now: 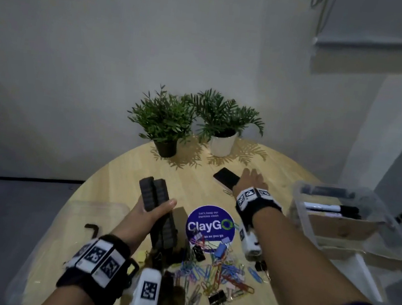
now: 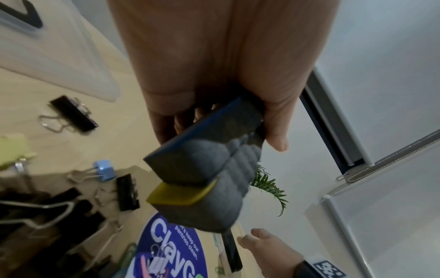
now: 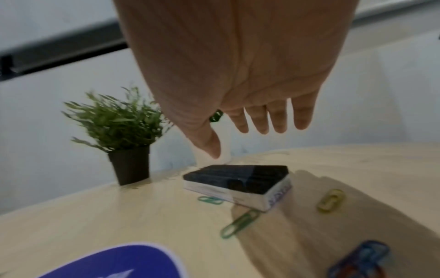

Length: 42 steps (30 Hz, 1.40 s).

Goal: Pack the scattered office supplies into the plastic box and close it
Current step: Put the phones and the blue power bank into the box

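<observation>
white pot [image 3: 226, 156] mostly hidden behind right hand [image 3: 238, 75], plastic box [image 1: 351, 234] cut off at right edge

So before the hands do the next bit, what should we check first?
1. Left hand grips two erasers: ok.
2. Right hand open, above the third eraser: ok.
3. Plastic box open, lid off: ok.
4. Room left in the box beside the markers: cannot tell.
5. Paper clips packed away: not ok, scattered on the table.
</observation>
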Available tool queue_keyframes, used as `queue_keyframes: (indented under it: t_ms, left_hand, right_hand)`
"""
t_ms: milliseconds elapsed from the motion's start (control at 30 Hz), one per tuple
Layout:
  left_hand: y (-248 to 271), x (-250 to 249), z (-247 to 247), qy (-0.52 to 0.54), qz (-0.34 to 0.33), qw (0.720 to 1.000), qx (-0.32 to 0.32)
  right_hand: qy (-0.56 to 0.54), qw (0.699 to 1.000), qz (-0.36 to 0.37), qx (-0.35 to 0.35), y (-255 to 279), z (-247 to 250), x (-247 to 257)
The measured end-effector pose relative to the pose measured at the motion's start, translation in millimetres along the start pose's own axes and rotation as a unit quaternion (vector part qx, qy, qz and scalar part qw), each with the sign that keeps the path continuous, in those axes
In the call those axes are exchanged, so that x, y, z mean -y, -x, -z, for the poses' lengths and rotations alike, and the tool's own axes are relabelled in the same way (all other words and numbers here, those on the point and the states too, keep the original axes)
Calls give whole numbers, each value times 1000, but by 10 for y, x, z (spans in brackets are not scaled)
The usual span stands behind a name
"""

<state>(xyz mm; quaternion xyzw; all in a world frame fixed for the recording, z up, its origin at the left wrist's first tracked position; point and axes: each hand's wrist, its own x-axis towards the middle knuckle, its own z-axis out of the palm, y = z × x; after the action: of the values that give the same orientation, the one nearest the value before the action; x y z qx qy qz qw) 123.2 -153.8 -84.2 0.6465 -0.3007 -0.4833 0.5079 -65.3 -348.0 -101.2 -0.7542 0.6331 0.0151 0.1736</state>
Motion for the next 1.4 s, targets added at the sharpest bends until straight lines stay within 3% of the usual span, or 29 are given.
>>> queue_keyframes:
  t_ms: [100,200,367,533,633,767,867,967,1067,1133,1233,1267,1400]
  left_hand:
    - [18,129,76,16,18,1000,6]
    - [-39,169,54,34,25,999,1]
    - [-36,151,-85,60,27,998,-17]
    - [289,-7,-219,93,24,995,16]
    - [550,-123,-298,140,11,990,29]
    - [809,-248,-484,163,-3,986,32]
    - [1004,-302,-622,154,-10,986,61]
    - [1179,-326,-729,100,-36,989,100]
    - [1275,-344,-878,-13,-100,990,99]
    - [1320,-342,-1007,-111,-150,976,109]
    - [1380,-330,-1226,-224,-223,943,101]
    - [1412,-355,-1326,-268,-254,925,83]
    - [1424,-478,-1614,-428,-381,819,-11]
  right_hand:
    - [36,998,-4,58,-64,-44,-102]
    - [76,997,-6,8,2,-62,-90]
    - [-143,988,-58,-22,185,26,-24]
    - [-385,922,-1,-41,907,-25,-73]
    - [-508,855,91,50,1386,-95,-127]
    - [-511,826,176,158,1912,-13,-52]
    - [-485,831,205,177,2137,133,-94]
    - [-413,863,217,192,2347,297,-232]
    - [-335,893,200,225,2517,451,-395]
    - [-321,903,178,224,2568,585,-508]
    - [-439,871,126,184,2594,774,-679]
    - [-473,859,118,160,2609,835,-749]
    - [-491,858,111,100,2592,967,-833]
